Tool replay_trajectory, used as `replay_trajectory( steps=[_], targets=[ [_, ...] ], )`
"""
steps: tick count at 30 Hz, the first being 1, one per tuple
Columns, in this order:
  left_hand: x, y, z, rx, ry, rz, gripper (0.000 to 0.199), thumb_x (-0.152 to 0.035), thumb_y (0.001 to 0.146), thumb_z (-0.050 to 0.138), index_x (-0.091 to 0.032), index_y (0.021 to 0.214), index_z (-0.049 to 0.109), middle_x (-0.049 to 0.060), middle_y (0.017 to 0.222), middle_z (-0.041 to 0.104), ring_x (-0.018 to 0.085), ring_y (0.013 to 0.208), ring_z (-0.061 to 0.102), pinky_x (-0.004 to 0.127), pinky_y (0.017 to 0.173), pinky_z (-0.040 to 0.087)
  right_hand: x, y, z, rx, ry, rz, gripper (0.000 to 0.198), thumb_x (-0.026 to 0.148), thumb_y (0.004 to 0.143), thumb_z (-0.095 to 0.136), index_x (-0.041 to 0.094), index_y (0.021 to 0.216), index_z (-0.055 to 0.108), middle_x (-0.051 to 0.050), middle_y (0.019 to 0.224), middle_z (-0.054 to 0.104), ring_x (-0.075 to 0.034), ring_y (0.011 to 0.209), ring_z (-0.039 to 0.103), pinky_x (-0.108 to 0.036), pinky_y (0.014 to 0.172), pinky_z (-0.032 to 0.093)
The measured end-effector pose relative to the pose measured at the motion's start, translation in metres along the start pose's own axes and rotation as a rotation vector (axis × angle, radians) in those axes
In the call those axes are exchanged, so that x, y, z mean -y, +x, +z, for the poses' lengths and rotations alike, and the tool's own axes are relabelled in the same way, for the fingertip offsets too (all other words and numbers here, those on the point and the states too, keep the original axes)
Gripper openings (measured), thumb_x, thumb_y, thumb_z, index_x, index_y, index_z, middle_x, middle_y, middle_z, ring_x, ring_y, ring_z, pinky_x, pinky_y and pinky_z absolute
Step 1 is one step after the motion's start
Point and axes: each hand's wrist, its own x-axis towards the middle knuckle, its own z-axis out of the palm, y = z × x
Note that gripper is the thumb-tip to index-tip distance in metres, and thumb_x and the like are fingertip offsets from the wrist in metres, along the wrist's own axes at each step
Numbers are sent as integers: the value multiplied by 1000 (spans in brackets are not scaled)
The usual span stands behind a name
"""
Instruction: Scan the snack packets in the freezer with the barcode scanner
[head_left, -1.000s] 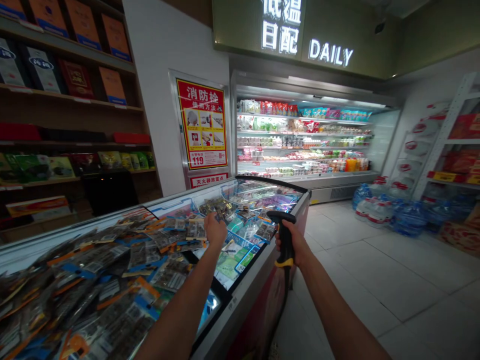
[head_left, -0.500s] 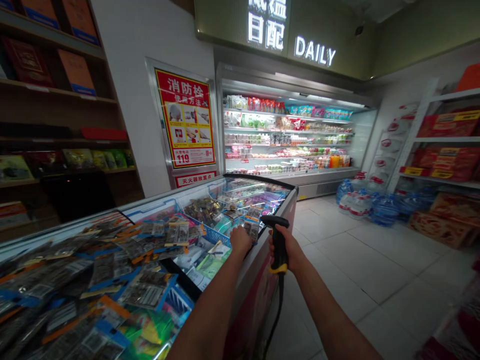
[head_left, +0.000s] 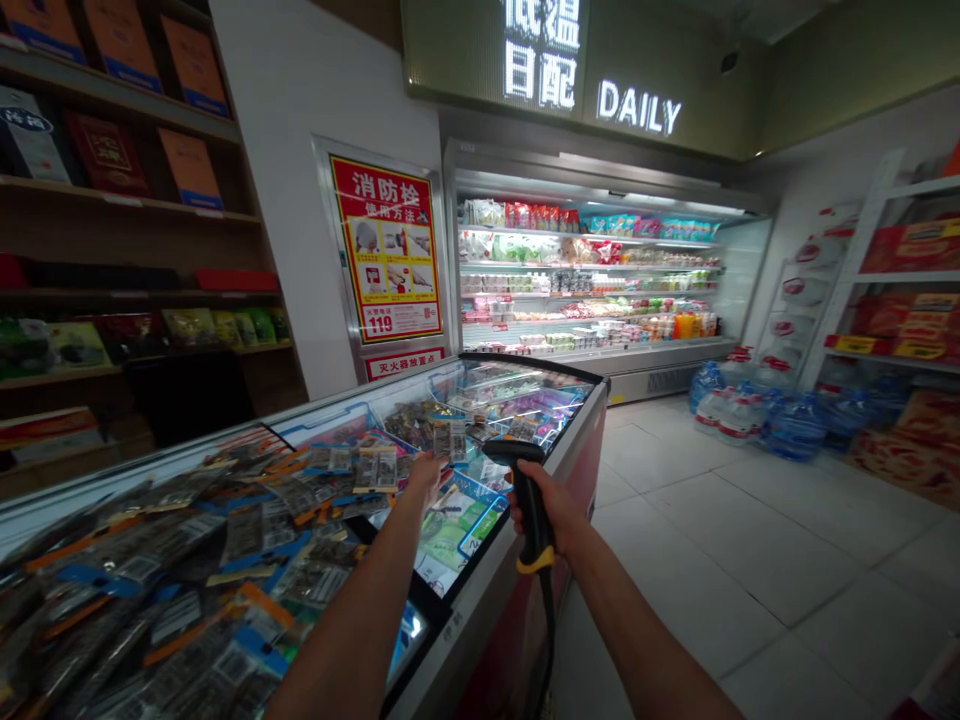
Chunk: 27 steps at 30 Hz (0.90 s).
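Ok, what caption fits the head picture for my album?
Scanner in right grip, packet in left grip, at a freezer heaped with packets.

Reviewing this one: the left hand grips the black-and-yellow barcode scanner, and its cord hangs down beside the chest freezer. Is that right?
Not quite: the head view shows the right hand gripping the black-and-yellow barcode scanner, not the left hand. Its cord does hang down beside the chest freezer.

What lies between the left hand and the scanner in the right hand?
In the head view, part of a blue basket, green-and-white packs and the freezer rim show between the left hand and the scanner.
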Motion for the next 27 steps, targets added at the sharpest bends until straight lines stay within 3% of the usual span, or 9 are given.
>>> replay_trajectory(
  steps=[9, 16, 22, 27],
  targets=[
    [-19, 4, -16, -15, -29, -23, 21, 5, 67, 52, -15, 60, 55, 0, 60, 57, 9, 58, 56, 23, 62, 48, -5, 0, 16, 71, -12, 49, 28, 41, 77, 46, 15, 77, 53, 3, 49, 52, -8, 37, 47, -19, 35, 35],
    [-32, 3, -28, -44, 3, -1, 20, 4, 68, 50, -16, 64, 54, 0, 61, 57, 9, 55, 55, 22, 57, 48, -3, 3, 18, 49, -8, 35, 26, 40, 76, 47, 15, 77, 52, 3, 49, 52, -8, 37, 47, -19, 36, 35],
    [-53, 7, -54, -155, 107, 110, 18, 1, 69, 49, -17, 65, 52, -2, 63, 55, 7, 56, 54, 20, 60, 48, -2, 6, 19, 43, -18, 4, 25, 40, 76, 48, 15, 76, 52, 3, 49, 51, -8, 37, 47, -20, 35, 36],
    [-64, 17, -86, -285, 325, 250, 13, -4, 69, 48, -16, 63, 50, 0, 61, 54, 12, 59, 56, 27, 60, 49, 1, 7, 27, 14, -32, -4, 24, 39, 77, 47, 15, 76, 52, 3, 48, 51, -8, 36, 47, -20, 35, 37]
  ],
)
